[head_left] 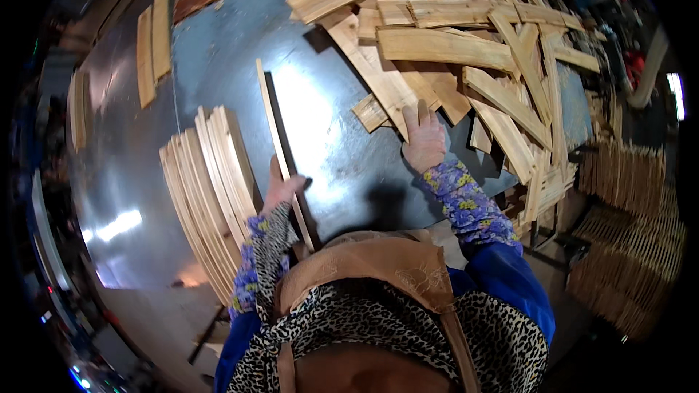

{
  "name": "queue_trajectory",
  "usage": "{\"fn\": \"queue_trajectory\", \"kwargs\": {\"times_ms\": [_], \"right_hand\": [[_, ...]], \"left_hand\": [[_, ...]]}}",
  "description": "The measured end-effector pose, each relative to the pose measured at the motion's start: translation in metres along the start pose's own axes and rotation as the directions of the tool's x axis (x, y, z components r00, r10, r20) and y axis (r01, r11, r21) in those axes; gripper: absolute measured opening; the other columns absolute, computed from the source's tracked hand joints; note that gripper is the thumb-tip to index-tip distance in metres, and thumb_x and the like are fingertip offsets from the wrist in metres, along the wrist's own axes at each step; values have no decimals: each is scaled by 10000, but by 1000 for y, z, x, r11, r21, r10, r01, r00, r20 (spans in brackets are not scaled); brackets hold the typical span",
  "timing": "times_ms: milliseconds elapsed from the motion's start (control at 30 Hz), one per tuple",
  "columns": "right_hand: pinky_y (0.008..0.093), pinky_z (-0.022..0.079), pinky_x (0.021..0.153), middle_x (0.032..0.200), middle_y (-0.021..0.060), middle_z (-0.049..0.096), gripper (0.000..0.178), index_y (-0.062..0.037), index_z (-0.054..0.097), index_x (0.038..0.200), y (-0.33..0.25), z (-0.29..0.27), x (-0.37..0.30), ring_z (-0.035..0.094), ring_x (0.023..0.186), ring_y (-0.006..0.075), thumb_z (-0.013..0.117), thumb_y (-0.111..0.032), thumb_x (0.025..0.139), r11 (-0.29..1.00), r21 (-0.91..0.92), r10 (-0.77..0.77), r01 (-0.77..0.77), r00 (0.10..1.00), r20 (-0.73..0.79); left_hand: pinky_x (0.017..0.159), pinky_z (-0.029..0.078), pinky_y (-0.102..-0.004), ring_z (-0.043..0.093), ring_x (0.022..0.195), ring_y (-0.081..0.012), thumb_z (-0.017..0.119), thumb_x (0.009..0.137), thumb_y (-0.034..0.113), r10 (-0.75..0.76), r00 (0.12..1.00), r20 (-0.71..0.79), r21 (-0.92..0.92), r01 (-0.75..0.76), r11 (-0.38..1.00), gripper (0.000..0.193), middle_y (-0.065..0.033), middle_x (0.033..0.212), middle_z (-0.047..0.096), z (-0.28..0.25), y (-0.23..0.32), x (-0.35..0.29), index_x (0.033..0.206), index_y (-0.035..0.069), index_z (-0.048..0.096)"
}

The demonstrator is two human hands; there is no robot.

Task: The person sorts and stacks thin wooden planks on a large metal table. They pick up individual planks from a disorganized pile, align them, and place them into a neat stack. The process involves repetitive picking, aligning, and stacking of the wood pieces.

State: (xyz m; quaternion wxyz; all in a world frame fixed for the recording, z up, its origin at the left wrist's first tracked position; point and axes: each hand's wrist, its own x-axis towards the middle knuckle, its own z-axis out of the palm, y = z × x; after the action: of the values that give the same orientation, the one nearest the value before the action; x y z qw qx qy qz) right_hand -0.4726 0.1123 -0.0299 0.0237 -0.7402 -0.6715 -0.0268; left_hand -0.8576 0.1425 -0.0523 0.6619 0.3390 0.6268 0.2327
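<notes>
My left hand [280,185] is closed around a thin wooden strip [272,120], which stands on its narrow edge on the metal tabletop [320,131]. The thumb lies on the strip's right side and the fingers on its left. To the right, my right hand [424,140] rests with its fingers stretched out on the near end of a long wooden board [368,62]. That board lies slanted at the edge of a jumbled pile of boards [448,47]. A short wood piece [370,112] pokes out beside it.
Left of my left hand, a row of wooden strips [207,175] stands side by side on edge. Two flat strips [153,47] lie farther off, near a small bundle [79,109] at the far left. Stacked slats [622,247] are at the right, below the table's edge.
</notes>
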Motion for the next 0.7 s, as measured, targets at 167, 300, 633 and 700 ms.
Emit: {"fn": "queue_trajectory", "kwargs": {"times_ms": [167,300,633,700], "right_hand": [[382,564,1063,1400,181,704,742,-50,534,1583,-19,-90,6,683,1280,283,748,-187,885,592,641,-215,-488,672,709],[394,555,1057,1285,144,756,685,7,645,1477,-74,-6,-78,712,1197,254,809,-404,954,-4,692,-472,-722,612,635],[553,521,1088,1437,241,621,627,-163,584,1474,-1,-70,190,600,1309,467,716,-139,862,946,73,-307,317,943,-127],[474,327,1339,1693,199,432,934,-244,372,1688,34,-66,259,368,1588,429,753,-137,842,969,-108,-221,221,975,6]], "left_hand": [[959,637,-444,771,1072,-326,782,990,316,74,992,100,-276,-44,960,590,-221,1205,738,0,-18,11,1416,-54,611],[895,667,-452,785,1031,-313,778,967,311,7,964,264,-702,187,687,548,-199,1249,759,43,-10,8,1390,-15,654],[990,562,-380,722,1069,-257,761,873,213,72,997,-29,-59,-74,996,564,-152,1197,767,9,-25,-10,1366,-52,692],[988,566,-376,726,1063,-260,750,886,197,98,992,-81,-10,-99,995,551,-151,1185,770,0,-39,-12,1367,-62,685]]}}
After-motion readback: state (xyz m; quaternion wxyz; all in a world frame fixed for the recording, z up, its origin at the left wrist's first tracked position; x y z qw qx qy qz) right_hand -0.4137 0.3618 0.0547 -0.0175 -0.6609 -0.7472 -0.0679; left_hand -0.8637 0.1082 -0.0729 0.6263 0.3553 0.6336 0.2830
